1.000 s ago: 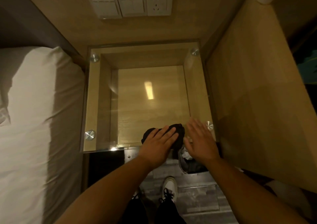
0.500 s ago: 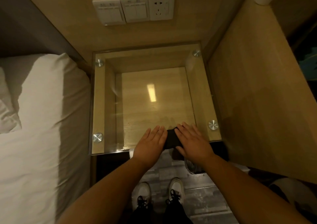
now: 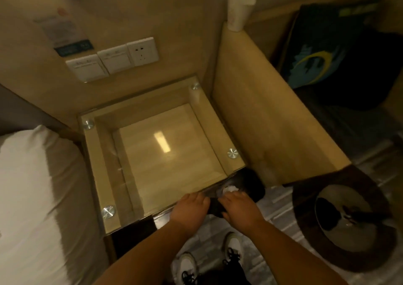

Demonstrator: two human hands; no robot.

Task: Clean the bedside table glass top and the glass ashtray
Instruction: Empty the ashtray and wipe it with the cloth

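Two hands [image 3: 214,208], one dark cloth [image 3: 214,205], four metal studs [image 3: 232,153] — one paper cup [image 3: 238,10], two shoes [image 3: 234,248].

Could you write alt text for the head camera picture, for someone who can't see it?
Both hands, left hand and right hand, bunch a dark cloth at the near edge of a glass-topped bedside table, beside a white bed.

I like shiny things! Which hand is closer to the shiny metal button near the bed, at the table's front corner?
The left hand. It sits at the glass top's front edge, right of that metal button. The right hand is farther right, past the dark cloth between them.
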